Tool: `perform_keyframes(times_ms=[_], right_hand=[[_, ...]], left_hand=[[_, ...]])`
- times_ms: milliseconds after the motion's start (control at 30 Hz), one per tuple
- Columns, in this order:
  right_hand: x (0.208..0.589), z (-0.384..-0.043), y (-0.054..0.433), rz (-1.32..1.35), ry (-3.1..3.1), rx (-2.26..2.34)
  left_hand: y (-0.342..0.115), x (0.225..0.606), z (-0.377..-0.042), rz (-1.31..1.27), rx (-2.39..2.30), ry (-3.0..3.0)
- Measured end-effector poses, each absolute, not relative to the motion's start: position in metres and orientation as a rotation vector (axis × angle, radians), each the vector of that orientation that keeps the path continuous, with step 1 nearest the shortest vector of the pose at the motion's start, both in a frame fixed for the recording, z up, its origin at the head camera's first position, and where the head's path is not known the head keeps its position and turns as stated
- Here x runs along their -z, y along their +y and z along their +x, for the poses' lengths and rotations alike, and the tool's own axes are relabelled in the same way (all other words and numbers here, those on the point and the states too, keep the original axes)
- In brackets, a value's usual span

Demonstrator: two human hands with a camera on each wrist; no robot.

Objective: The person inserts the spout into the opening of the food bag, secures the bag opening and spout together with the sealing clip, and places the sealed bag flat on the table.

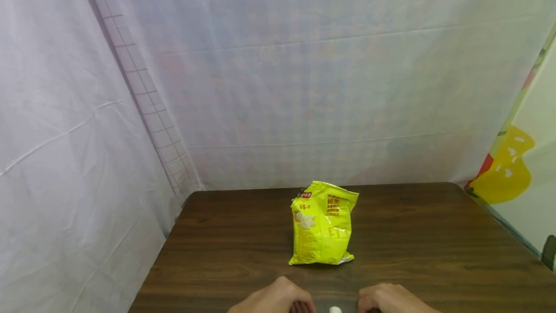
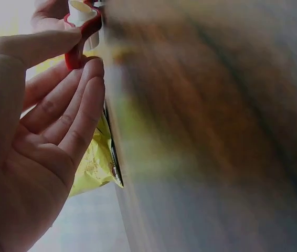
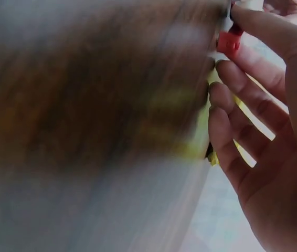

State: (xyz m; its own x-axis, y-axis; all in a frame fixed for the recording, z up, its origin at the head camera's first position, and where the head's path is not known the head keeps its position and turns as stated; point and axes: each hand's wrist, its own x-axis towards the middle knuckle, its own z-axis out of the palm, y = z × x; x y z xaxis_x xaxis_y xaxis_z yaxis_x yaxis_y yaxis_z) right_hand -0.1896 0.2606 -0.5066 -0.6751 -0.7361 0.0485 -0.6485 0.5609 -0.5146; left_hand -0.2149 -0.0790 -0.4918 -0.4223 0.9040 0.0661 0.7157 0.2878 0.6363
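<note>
My left hand (image 1: 278, 297) and right hand (image 1: 388, 297) are low in the head view, at its bottom edge, fingers mostly hidden. Between them pokes the white end (image 1: 335, 309) of a small plastic piece. The left wrist view shows my thumb and forefinger pinching its red loop (image 2: 89, 27), which sits around a white tube (image 2: 80, 7). In the right wrist view, thumb and forefinger pinch a red part (image 3: 229, 43); its link to the white tube is hidden. A yellow snack bag (image 1: 322, 226) stands upright just beyond both hands.
The dark wooden table (image 1: 226, 235) runs back to a pale hanging curtain (image 1: 312, 86). Another curtain (image 1: 78, 158) lies along the left side. At the right, a white cloth with a yellow print (image 1: 506, 177) hangs beside the table edge.
</note>
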Motion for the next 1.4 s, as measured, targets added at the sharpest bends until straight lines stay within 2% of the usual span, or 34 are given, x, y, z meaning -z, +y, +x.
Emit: perform_keyframes(times_ms=[200, 300, 567, 833, 1100, 1400], right_hand=[[0.498, -0.188, 0.26, -0.86, 2.551, 0.918], [0.496, -0.188, 0.259, -0.858, 2.598, 0.919], [0.493, -0.185, 0.256, -0.875, 2.683, 0.992], [0.491, -0.186, 0.256, -0.853, 2.78, 1.039], [0.496, -0.19, 0.258, -0.772, 2.82, 1.179], [0.498, -0.188, 0.256, -0.817, 2.82, 1.257]], left_hand=[[-0.084, 0.491, -0.217, 1.167, -1.198, 2.104], [-0.084, 0.492, -0.217, 1.101, -1.249, 2.121], [-0.081, 0.49, -0.215, 1.142, -1.211, 2.331], [-0.081, 0.488, -0.215, 0.973, -1.34, 2.288], [-0.085, 0.486, -0.216, 0.944, -1.429, 2.283], [-0.071, 0.486, -0.214, 1.041, -1.45, 2.355]])
